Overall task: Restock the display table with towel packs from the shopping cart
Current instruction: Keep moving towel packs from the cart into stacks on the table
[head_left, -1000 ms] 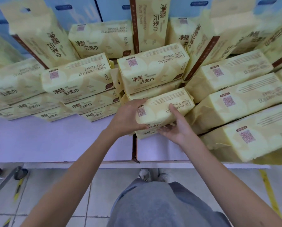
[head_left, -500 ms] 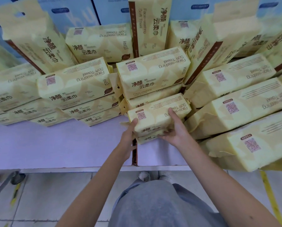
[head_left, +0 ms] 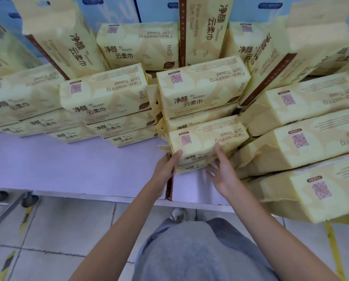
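Towel pack: laid on a lower pack, in front of a taller stack.
Left hand: pressed flat against the towel pack's left end.
Right hand: thumb rested on the towel pack, fingers splayed below.
Tabletop: lilac, lined with yellow packs.

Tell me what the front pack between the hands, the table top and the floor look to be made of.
Pack: thin plastic film, slightly glossy, printed pale yellow; it crinkles at the end seams.
Table top: smooth matte lavender surface, perhaps laminate or a cover sheet; the look leaves it open.
Floor: pale grey tiles with a faint sheen, divided by dark grout lines.
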`<state>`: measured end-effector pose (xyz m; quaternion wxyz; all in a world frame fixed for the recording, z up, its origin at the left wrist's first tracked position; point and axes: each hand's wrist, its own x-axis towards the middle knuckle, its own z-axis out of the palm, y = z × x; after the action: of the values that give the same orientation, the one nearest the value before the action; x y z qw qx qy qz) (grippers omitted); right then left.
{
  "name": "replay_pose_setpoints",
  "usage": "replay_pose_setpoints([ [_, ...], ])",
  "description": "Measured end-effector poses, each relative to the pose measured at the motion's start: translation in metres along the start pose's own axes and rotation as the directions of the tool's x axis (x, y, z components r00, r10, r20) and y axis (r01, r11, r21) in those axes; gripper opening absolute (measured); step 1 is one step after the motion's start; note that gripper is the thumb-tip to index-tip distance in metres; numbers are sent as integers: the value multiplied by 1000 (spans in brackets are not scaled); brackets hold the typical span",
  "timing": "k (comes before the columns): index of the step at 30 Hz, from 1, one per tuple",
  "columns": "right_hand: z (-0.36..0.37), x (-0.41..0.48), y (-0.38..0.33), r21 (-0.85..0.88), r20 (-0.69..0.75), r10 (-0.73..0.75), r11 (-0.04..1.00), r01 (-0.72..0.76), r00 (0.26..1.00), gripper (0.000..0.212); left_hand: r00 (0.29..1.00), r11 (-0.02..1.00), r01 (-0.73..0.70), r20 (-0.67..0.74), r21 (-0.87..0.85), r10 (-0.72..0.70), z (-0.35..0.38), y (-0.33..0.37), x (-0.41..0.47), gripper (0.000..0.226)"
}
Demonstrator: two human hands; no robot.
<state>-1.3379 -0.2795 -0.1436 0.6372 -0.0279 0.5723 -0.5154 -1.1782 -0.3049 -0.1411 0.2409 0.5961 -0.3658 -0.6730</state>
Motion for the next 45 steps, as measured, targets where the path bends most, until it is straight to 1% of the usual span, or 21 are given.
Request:
replay_pose_setpoints([
  [1, -4, -3, 5, -60, 7, 6, 998, -5, 1000, 30, 998, 994, -47, -46, 98, 51, -5, -8, -7, 36],
  [2, -8, -7, 10, -121, 19, 26, 992, -23, 999, 25, 990, 977, -79, -97, 197, 100, -9, -17, -13, 49],
  [3, -13, -11, 15, -189, 33, 52, 981, -45, 998, 23, 980, 954, -85, -150, 288, 133, -13, -27, -21, 59],
  [4, -18, -15, 20, -269, 47, 80, 961, -65, 996, 25, 967, 933, -80, -199, 352, 159, -16, -38, -29, 60],
  [5, -23, -19, 25, -379, 68, 99, 923, -66, 993, 25, 955, 919, -73, -238, 388, 176, -17, -48, -39, 56],
  [6, -29, -22, 31, -508, 100, 101, 861, -37, 990, 23, 948, 910, -60, -263, 411, 181, -18, -60, -50, 52],
  [8, -42, -25, 40, -738, 193, 71, 668, 97, 979, 19, 942, 908, -29, -292, 418, 165, -13, -81, -74, 49],
  [10, -54, -30, 47, -860, 303, 83, 453, 235, 949, 28, 926, 915, -4, -344, 403, 156, -5, -103, -100, 47],
  [12, -64, -35, 52, -898, 391, 139, 277, 343, 910, 36, 896, 918, 27, -418, 395, 153, 5, -125, -126, 46],
  [14, -71, -42, 58, -892, 452, 217, 148, 428, 865, 38, 859, 928, 82, -498, 364, 120, 15, -147, -153, 46],
  [17, -78, -54, 70, -847, 506, 345, 23, 532, 791, 39, 782, 961, 147, -623, 233, 32, 30, -177, -193, 46],
  [20, -75, -71, 86, -775, 527, 471, -78, 628, 708, 42, 676, 986, 160, -732, 43, -78, 41, -205, -229, 43],
  [22, -71, -78, 94, -756, 533, 509, -71, 650, 676, 42, 618, 989, 142, -775, -52, -130, 47, -216, -245, 39],
  [26, -40, -98, 126, -656, 549, 610, -109, 747, 571, 48, 475, 965, 93, -841, -245, -260, 49, -244, -281, 37],
  [29, -8, -113, 158, -569, 558, 667, -126, 813, 494, 49, 396, 934, 65, -850, -352, -348, 39, -262, -299, 38],
  [32, 28, -129, 197, -492, 560, 708, -134, 860, 431, 47, 346, 901, 22, -843, -433, -413, 17, -280, -314, 38],
  [35, 68, -146, 236, -440, 553, 742, -127, 889, 380, 47, 322, 876, -15, -832, -482, -453, -18, -297, -331, 38],
  [37, 95, -157, 261, -422, 547, 752, -131, 897, 367, 46, 310, 867, -42, -831, -497, -462, -46, -306, -343, 37],
  [39, 117, -167, 283, -421, 543, 752, -142, 896, 375, 46, 310, 867, -49, -832, -497, -459, -77, -313, -355, 37],
  [42, 144, -176, 306, -434, 551, 742, -135, 891, 381, 45, 329, 887, -61, -848, -458, -415, -127, -315, -365, 39],
  [45, 166, -178, 321, -472, 545, 727, -146, 869, 418, 45, 353, 908, -59, -859, -416, -370, -180, -310, -366, 42],
])
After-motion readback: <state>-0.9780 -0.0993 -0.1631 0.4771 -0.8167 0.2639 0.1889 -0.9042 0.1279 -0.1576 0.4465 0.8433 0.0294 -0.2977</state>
